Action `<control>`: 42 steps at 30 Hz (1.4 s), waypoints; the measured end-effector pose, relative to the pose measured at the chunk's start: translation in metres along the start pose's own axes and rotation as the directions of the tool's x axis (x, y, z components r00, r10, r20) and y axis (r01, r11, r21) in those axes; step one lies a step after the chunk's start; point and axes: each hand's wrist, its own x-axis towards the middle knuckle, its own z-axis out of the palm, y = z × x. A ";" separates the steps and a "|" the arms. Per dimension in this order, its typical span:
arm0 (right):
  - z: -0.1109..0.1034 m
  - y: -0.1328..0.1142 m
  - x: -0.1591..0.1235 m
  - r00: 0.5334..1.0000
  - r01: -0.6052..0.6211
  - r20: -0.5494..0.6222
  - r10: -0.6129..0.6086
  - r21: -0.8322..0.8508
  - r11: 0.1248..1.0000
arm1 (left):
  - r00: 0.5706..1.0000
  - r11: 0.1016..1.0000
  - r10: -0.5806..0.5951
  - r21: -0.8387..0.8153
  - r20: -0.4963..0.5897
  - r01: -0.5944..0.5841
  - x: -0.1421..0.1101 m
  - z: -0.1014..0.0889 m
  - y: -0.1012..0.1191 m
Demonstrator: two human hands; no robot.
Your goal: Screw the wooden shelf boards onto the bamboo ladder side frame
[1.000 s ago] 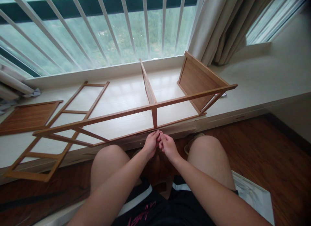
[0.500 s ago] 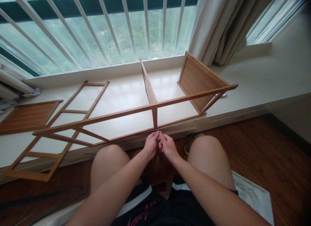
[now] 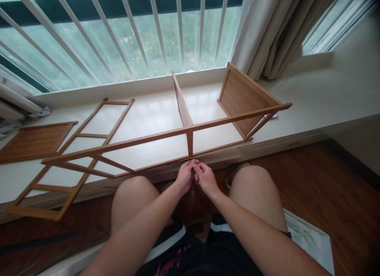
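Between my knees, just in front of the white ledge, both hands meet with their fingertips together. My left hand point(image 3: 185, 175) is closed in a pinch, and so is my right hand point(image 3: 205, 178). A small thin piece like a screw point(image 3: 194, 161) pokes up from between the fingertips; most of it is hidden. Right beyond the hands stands a wooden shelf frame point(image 3: 148, 138), lying on its side along the ledge. Its middle crosspiece point(image 3: 190, 143) is nearest to the fingers, with a wooden panel point(image 3: 181, 102) behind it. Another panel point(image 3: 251, 96) closes the right end.
At the left, a ladder-like wooden frame point(image 3: 92, 136) lies under the shelf frame's end and juts past the ledge's edge. Beside it is a loose wooden panel point(image 3: 38, 141). The white ledge point(image 3: 303, 98) runs below a barred window point(image 3: 166, 38) and a beige curtain point(image 3: 264, 31).
Both hands stay together in almost the same place, with the small piece's tip showing slightly differently. The whole view has shifted a little; the wooden parts have not moved.
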 end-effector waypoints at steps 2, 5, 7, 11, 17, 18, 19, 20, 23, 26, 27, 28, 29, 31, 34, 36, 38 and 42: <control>-0.001 -0.001 0.000 1.000 -0.002 -0.004 0.002 -0.001 1.000 | 1.000 1.000 -0.006 0.003 0.005 0.006 0.000 -0.001 0.000; -0.001 -0.002 -0.001 1.000 -0.005 -0.008 0.005 -0.006 1.000 | 1.000 1.000 -0.010 0.001 -0.002 0.010 0.000 0.000 0.001; -0.001 -0.003 -0.001 1.000 -0.001 -0.011 0.001 -0.014 1.000 | 1.000 1.000 -0.015 -0.004 -0.008 0.015 -0.001 0.001 0.001; -0.001 -0.003 -0.002 1.000 0.016 -0.012 -0.017 -0.050 0.999 | 1.000 1.000 -0.016 0.005 -0.018 0.016 -0.001 0.001 0.002; 0.000 -0.004 -0.003 1.000 0.016 -0.020 -0.017 -0.066 0.998 | 1.000 0.999 -0.022 0.033 -0.018 0.023 0.000 0.000 0.003; 0.000 -0.004 -0.003 1.000 0.014 -0.021 -0.016 -0.067 0.998 | 1.000 0.999 -0.024 0.034 -0.018 0.024 0.000 0.000 0.003; 0.000 -0.005 -0.003 1.000 0.016 -0.020 -0.017 -0.067 0.998 | 1.000 0.999 -0.026 0.033 -0.018 0.026 -0.001 0.000 0.004; 0.000 -0.006 -0.003 1.000 0.018 -0.018 -0.020 -0.067 0.998 | 0.999 0.999 -0.026 0.031 -0.019 0.026 -0.001 0.001 0.004; 0.000 -0.008 -0.002 0.999 0.019 -0.032 -0.021 -0.056 0.998 | 1.000 1.000 -0.014 0.021 0.001 0.014 -0.003 0.004 0.006; 0.002 -0.008 -0.001 0.998 -0.055 -0.037 0.057 0.049 0.997 | 0.999 1.000 0.000 0.009 0.042 0.000 -0.005 0.006 0.007; 0.002 -0.008 -0.001 0.994 -0.100 -0.022 0.103 0.113 0.989 | 0.999 1.000 -0.003 0.008 0.055 0.002 -0.005 0.006 0.007; 0.002 -0.008 -0.001 0.988 -0.150 0.003 0.152 0.182 0.972 | 0.998 1.000 -0.010 0.010 0.061 0.009 -0.005 0.006 0.006; 0.002 -0.007 -0.002 0.980 -0.200 0.035 0.197 0.249 0.948 | 0.998 1.000 -0.019 0.014 0.063 0.018 -0.005 0.005 0.006; 0.002 -0.008 -0.002 0.960 -0.280 0.102 0.260 0.354 0.892 | 0.998 0.999 -0.036 0.022 0.055 0.035 -0.004 0.004 0.005; 0.001 -0.009 -0.003 0.944 -0.329 0.151 0.292 0.425 0.843 | 0.998 0.999 -0.041 0.028 0.037 0.040 -0.004 0.002 0.005; 0.001 -0.011 -0.003 0.946 -0.323 0.143 0.290 0.426 0.845 | 0.998 0.999 -0.043 0.025 0.038 0.043 -0.004 0.002 0.005; 0.002 -0.013 -0.004 0.951 -0.310 0.129 0.282 0.411 0.857 | 0.998 0.999 -0.047 0.020 0.042 0.046 -0.005 0.003 0.006; 0.003 -0.015 -0.005 0.961 -0.277 0.106 0.256 0.384 0.881 | 0.998 0.999 -0.044 0.007 0.045 0.044 -0.006 0.006 0.007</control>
